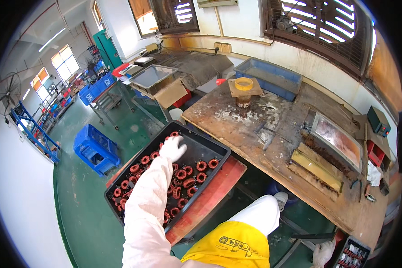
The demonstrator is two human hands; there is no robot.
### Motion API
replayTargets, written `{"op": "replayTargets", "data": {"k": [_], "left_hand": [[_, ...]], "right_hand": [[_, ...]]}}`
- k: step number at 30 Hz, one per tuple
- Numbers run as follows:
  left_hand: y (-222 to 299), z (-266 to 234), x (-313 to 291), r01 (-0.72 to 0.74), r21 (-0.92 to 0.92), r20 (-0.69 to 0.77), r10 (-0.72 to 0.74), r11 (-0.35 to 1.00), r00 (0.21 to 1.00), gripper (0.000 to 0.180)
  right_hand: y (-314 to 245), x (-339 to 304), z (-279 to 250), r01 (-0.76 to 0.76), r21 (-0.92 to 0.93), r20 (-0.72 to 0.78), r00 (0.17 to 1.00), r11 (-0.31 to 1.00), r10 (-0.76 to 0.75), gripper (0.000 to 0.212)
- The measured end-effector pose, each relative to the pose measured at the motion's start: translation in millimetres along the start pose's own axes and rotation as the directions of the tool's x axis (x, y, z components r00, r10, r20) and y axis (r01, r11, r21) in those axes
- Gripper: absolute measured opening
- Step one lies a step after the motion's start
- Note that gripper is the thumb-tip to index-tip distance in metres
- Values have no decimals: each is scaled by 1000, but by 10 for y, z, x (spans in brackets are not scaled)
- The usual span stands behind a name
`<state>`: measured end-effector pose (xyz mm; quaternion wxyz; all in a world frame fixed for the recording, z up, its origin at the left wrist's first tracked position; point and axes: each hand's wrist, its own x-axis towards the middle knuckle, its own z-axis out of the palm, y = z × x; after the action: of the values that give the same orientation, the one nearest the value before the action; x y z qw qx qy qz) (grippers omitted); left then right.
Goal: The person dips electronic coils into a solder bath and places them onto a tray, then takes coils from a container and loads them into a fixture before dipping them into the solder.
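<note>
Evidently, plenty of work remains as a gloved left hand (173, 148) hangs over the far part of a black tray (198, 145), its fingers (180, 150) loosely spread with nothing visible between them. The tray, at 7 o'clock from the middle of the view, lies on a red board (219, 179) and carries dozens of copper-red wound rings (189, 182), loose and unsorted, thickest along its 8 o'clock side; a bare stretch shows toward its 2 o'clock corner. Between 4 and 5 o'clock, the gloved right hand (324, 253) hangs near a smaller dark tray (360, 242), where small parts (353, 253) sit in rows; that orderly batch may be the finished share, though its parts are too small to identify. Whether the right hand's fingers grip anything cannot be told. A worn wooden desk (223, 114), scarred with pale residue (254, 111), spreads toward 3 o'clock. On it sit a yellow ring (244, 87) on a square plate (233, 90) at 1 o'clock, a long blue bin (272, 86) toward 2, a framed metal panel (337, 139) at 3 and a yellow bar (316, 169) just past it. A blue stool (95, 147) stands on the green floor (78, 192) at 9 o'clock, blue crates (103, 84) farther off at 10, a barred window (319, 22) above the desk between 1 and 2
</note>
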<state>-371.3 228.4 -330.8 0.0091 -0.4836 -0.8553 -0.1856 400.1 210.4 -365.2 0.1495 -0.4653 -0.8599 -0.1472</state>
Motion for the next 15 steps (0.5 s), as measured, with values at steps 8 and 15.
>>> {"op": "replayTargets", "data": {"k": [8, 15], "left_hand": [[-318, 483, 579, 301, 295, 120, -347, 907, 930, 75], [-32, 339, 722, 430, 342, 164, -503, 836, 848, 79]], "right_hand": [[112, -105, 116, -11, -37, 82, 997, 999, 14, 25], [-16, -25, 54, -2, -5, -30, 1000, 1000, 2, 23]]}}
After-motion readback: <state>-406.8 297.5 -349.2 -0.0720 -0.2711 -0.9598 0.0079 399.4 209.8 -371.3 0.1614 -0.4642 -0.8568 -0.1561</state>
